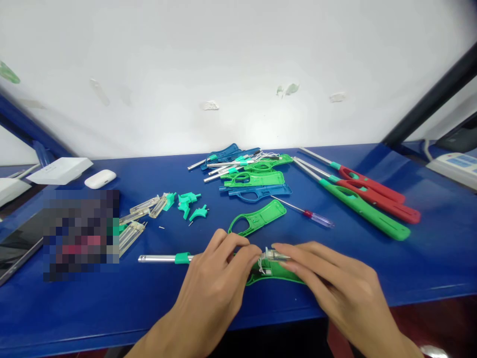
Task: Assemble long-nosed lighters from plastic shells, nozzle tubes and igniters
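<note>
A green lighter half-shell (pixel 285 272) lies open side up near the table's front, with a metal tube (pixel 158 258) and a teal collar (pixel 182 258) reaching out to its left. My left hand (pixel 219 278) is closed over the shell's trigger end and hides most of it; its fingertips are beside the clear tank's white tip. Between thumb and fingers, my right hand (pixel 328 273) pinches a clear fuel tank (pixel 275 255) just above the shell. Thin white wires (pixel 263 266) show inside the shell under the tank.
Another green half-shell (pixel 261 219) and a screwdriver (pixel 313 215) lie beyond my hands. Blue and green shells (pixel 257 191) are piled behind. Assembled red and green lighters (pixel 368 209) lie right. Teal triggers (pixel 188 201), clear tanks (pixel 130 237) and a white case (pixel 100 179) are left.
</note>
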Motion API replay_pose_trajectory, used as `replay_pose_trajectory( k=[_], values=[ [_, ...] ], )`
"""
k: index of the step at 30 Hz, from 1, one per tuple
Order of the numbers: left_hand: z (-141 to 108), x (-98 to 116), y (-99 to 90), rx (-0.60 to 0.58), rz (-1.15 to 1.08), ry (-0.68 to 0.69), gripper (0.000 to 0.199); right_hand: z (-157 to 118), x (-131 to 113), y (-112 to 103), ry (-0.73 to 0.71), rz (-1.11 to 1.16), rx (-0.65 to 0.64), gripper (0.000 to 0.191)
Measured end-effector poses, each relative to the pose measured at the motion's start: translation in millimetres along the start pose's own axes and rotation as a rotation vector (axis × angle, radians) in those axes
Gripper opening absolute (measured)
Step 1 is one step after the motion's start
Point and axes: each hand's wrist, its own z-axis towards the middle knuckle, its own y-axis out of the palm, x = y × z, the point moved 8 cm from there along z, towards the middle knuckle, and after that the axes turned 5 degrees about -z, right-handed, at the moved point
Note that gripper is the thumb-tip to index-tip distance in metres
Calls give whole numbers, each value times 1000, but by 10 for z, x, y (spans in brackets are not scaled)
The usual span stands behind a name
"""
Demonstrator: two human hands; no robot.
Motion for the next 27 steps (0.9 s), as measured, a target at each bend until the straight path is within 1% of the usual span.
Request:
replay_pose_trajectory(
  k=[4,9,13,17,21,24,27],
  values=[
    [-3,11,13,-14,-4,14,27,-3,-11,5,-9,-1,-10,29],
    [-21,0,35,-28,-14,11,34,4,-28,1,-32,-13,-19,25],
    [-20,-4,46,-37,-21,0,31,-3,-34,-5,-52,-19,-16,21],
    [-4,-3,32,-25,-8,-11,25,-32,-21,-18,-54,-24,22,19],
    [7,-10,15,-24,11,-22,20,-46,14,-23,-22,-15,42,21],
    [-4,-22,14,-27,9,-28,24,-41,12,-30,-21,-6,47,22],
    [-19,-9,17,-20,5,-5,31,-33,-4,-35,-36,-3,44,24]
  ],
)
